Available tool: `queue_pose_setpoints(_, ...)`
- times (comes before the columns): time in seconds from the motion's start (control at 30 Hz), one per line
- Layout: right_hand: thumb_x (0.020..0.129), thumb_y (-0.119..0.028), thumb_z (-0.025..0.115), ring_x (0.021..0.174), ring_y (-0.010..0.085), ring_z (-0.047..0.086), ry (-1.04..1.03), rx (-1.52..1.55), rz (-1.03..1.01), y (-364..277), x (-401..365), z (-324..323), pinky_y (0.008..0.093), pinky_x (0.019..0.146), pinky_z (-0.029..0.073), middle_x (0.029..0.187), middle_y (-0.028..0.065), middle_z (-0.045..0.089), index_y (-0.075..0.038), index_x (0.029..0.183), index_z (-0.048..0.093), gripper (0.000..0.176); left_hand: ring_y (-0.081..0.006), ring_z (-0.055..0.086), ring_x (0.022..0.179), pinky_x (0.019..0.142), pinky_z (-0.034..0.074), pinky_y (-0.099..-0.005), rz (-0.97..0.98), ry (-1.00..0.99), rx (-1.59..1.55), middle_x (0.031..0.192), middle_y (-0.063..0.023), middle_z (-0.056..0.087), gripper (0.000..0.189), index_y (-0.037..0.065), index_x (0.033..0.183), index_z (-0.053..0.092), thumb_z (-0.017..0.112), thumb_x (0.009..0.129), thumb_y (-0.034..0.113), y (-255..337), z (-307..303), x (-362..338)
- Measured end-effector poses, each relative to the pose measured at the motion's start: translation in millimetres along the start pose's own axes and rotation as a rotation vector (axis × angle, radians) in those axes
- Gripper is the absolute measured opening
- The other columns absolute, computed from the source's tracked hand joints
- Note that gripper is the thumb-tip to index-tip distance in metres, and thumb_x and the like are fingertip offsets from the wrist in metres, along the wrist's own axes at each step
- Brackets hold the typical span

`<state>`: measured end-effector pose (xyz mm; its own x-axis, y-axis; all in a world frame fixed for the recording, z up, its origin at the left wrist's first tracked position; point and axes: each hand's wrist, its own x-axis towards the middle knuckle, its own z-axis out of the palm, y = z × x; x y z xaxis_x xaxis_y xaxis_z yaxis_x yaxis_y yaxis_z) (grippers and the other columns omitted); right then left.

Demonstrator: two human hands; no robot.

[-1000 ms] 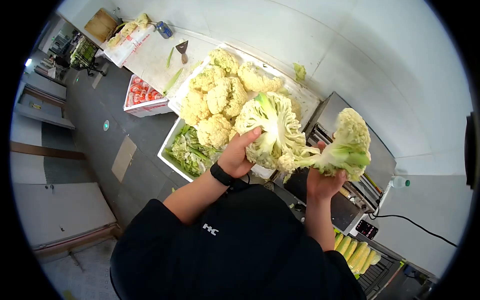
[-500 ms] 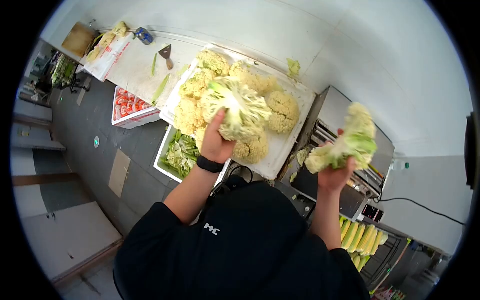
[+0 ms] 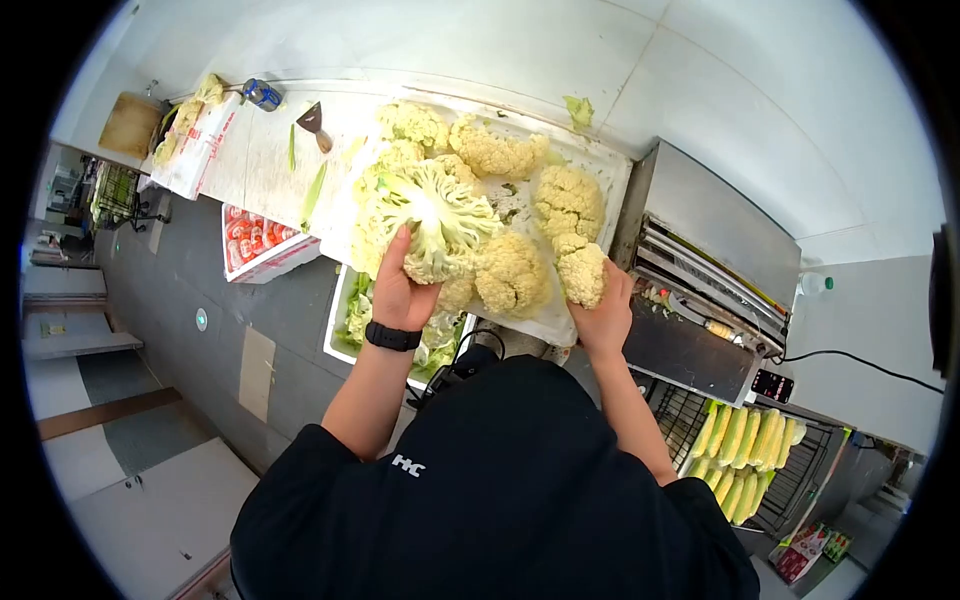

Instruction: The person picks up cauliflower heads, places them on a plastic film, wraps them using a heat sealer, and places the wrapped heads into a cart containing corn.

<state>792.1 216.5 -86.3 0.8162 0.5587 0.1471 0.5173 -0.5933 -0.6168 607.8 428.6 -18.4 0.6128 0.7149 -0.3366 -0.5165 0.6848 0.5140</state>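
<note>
A large cauliflower head [image 3: 432, 215], its pale stalks facing up, is gripped by my left hand [image 3: 402, 292] over the left part of the white tray [image 3: 607, 165]. My right hand [image 3: 606, 318] holds a smaller cauliflower piece [image 3: 580, 274] at the tray's right front edge, its florets facing up. Several more heads lie in the tray, among them a round one [image 3: 568, 200] just beyond the piece and another [image 3: 511, 275] between my hands. Small scraps dot the tray's floor.
Below the tray stands a white box of leaves [image 3: 343, 335]. A scraper [image 3: 314, 122] and jar [image 3: 262, 95] are on the counter at left, above a box of red packages [image 3: 252, 240]. At right are a metal appliance [image 3: 720, 235], a knife [image 3: 710, 322] and corn cobs [image 3: 745, 440].
My right hand has brought its cauliflower piece left and down to the tray's edge. My left hand has shifted slightly left and lower with the large head. The view has tilted a little.
</note>
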Motion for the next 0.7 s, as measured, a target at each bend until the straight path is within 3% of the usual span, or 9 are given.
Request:
queue_pose_setpoints(0.03, 0.063, -0.025, 0.085, 0.106, 0.0356, 0.058, -0.016, -0.016, 0.012, -2, 1, 3, 0.0438, 0.083, 0.052, 0.124, 0.0156, 0.047, -0.011, 0.134, 0.045, 0.083, -0.0251, 0.055, 0.12, 0.102, 0.044, -0.0447, -0.005, -0.002, 0.005, 0.131, -0.0078, 0.057, 0.044, 0.009, 0.135, 0.047, 0.054, 0.098, 0.03, 1, -4, 2)
queue_pose_setpoints(0.13, 0.063, -0.027, 0.086, 0.111, 0.0388, 0.055, -0.072, 0.008, 0.027, -12, 2, 18, 0.0443, 0.086, 0.051, 0.128, 0.0193, 0.043, -0.01, 0.139, 0.04, 0.091, -0.026, 0.053, 0.121, 0.103, 0.043, -0.0455, -0.014, -0.023, 0.041, 0.133, -0.0085, 0.055, 0.045, 0.009, 0.136, 0.045, 0.054, 0.097, 0.03, 7, -9, 7)
queue_pose_setpoints(0.17, 0.063, -0.029, 0.087, 0.119, 0.0427, 0.048, -0.13, -0.043, -0.032, -10, -1, 24, 0.0455, 0.093, 0.048, 0.133, 0.023, 0.038, -0.01, 0.144, 0.032, 0.101, -0.0266, 0.053, 0.122, 0.104, 0.042, -0.0459, -0.013, -0.026, 0.046, 0.134, -0.009, 0.054, 0.046, 0.009, 0.137, 0.044, 0.054, 0.097, 0.03, 9, -6, 8)
queue_pose_setpoints(0.27, 0.063, -0.025, 0.088, 0.125, 0.0396, 0.044, -0.174, -0.048, -0.064, 1, -9, 36, 0.0443, 0.1, 0.043, 0.136, 0.0199, 0.037, -0.01, 0.149, 0.021, 0.11, -0.0275, 0.051, 0.123, 0.106, 0.04, -0.0468, -0.032, -0.054, 0.046, 0.136, -0.0097, 0.053, 0.048, 0.009, 0.138, 0.043, 0.054, 0.098, 0.031, 14, -9, 15)
queue_pose_setpoints(0.4, 0.065, -0.025, 0.087, 0.13, 0.0386, 0.04, -0.226, 0.034, -0.003, 26, -8, 27, 0.0438, 0.106, 0.039, 0.142, 0.021, 0.034, -0.008, 0.151, 0.017, 0.112, -0.0276, 0.051, 0.124, 0.108, 0.037, -0.0477, -0.095, -0.177, 0.017, 0.137, -0.0102, 0.052, 0.049, 0.009, 0.14, 0.042, 0.053, 0.098, 0.032, 18, -17, 34)
queue_pose_setpoints(0.47, 0.066, -0.023, 0.087, 0.134, 0.0363, 0.038, -0.358, 0.123, 0.082, 32, -1, 22, 0.0429, 0.108, 0.037, 0.145, 0.0216, 0.034, -0.007, 0.151, 0.017, 0.111, -0.0267, 0.054, 0.121, 0.106, 0.04, -0.0469, -0.11, -0.186, 0.0, 0.133, -0.0101, 0.055, 0.047, 0.009, 0.138, 0.043, 0.053, 0.098, 0.032, 18, -21, 45)
queue_pose_setpoints(0.53, 0.066, -0.02, 0.086, 0.135, 0.035, 0.038, -0.353, 0.187, 0.086, 35, 3, 21, 0.0418, 0.108, 0.037, 0.145, 0.0225, 0.036, -0.007, 0.15, 0.019, 0.108, -0.0257, 0.057, 0.117, 0.1, 0.046, -0.0447, -0.163, -0.193, 0.104, 0.128, -0.009, 0.059, 0.044, 0.009, 0.135, 0.046, 0.051, 0.099, 0.033, 20, -20, 62)
queue_pose_setpoints(0.6, 0.065, -0.021, 0.085, 0.13, 0.0381, 0.042, -0.356, 0.133, 0.055, 38, 7, 22, 0.0414, 0.105, 0.04, 0.14, 0.0238, 0.039, -0.006, 0.149, 0.02, 0.108, -0.026, 0.06, 0.112, 0.095, 0.051, -0.041, -0.204, -0.227, 0.151, 0.124, -0.0108, 0.061, 0.043, 0.007, 0.132, 0.047, 0.059, 0.095, 0.024, 24, -1, 78)
queue_pose_setpoints(0.7, 0.066, -0.02, 0.084, 0.129, 0.0385, 0.043, -0.309, 0.122, 0.055, 21, 9, 11, 0.0412, 0.104, 0.041, 0.14, 0.0234, 0.041, -0.005, 0.148, 0.023, 0.103, -0.0255, 0.062, 0.107, 0.087, 0.055, -0.0368, 0.062, -0.215, 0.856, 0.121, -0.0166, 0.06, 0.072, -0.002, 0.137, 0.04, 0.077, 0.077, 0.011, 3, 26, 110)
